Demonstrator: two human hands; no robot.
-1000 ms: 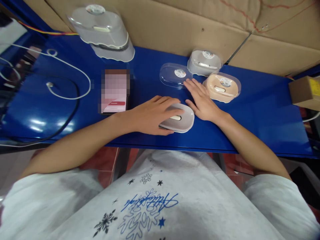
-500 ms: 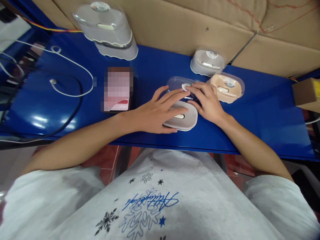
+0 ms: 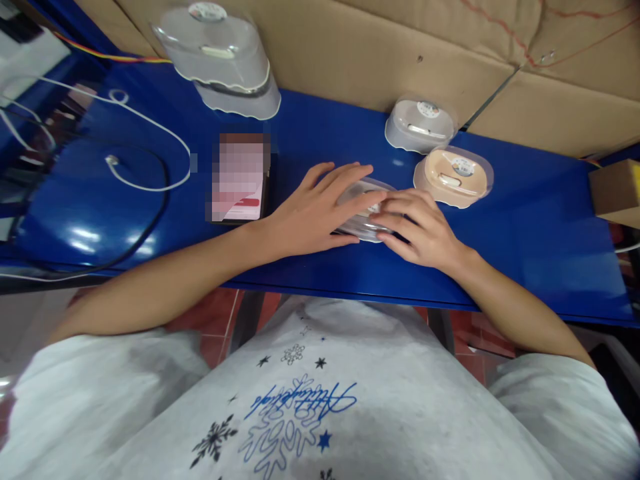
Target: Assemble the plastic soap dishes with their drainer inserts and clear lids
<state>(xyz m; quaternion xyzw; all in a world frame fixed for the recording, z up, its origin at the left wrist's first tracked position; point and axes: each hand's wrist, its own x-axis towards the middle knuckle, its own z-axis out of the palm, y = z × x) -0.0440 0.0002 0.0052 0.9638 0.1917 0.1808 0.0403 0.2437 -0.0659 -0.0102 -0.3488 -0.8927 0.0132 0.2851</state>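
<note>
A small oval plastic box [image 3: 367,230] with a clear lid and a round sticker sits near the table's front edge, partly covered by both hands. Across its left end reaches my left hand [image 3: 320,210], fingers spread and stretched out, thumb along the near side. At the other end, my right hand [image 3: 425,230] has bent fingers on the lid and gripping the right side. A peach oval box [image 3: 453,180] with a clear lid stands behind my right hand. Just beyond it is a grey one [image 3: 420,128] of the same shape.
Stacked larger grey boxes [image 3: 225,60] with a clear lid stand at the back left. A phone-like screen [image 3: 240,180], partly blurred out, lies beside my left hand. White and black cables [image 3: 150,190] run across the left side. Cardboard [image 3: 350,60] lines the back; a carton [image 3: 617,193] is at the right.
The clear lid, behind the box before, is now over it. My right hand has moved nearer to me with it. My left hand stays about where it was, over the box.
</note>
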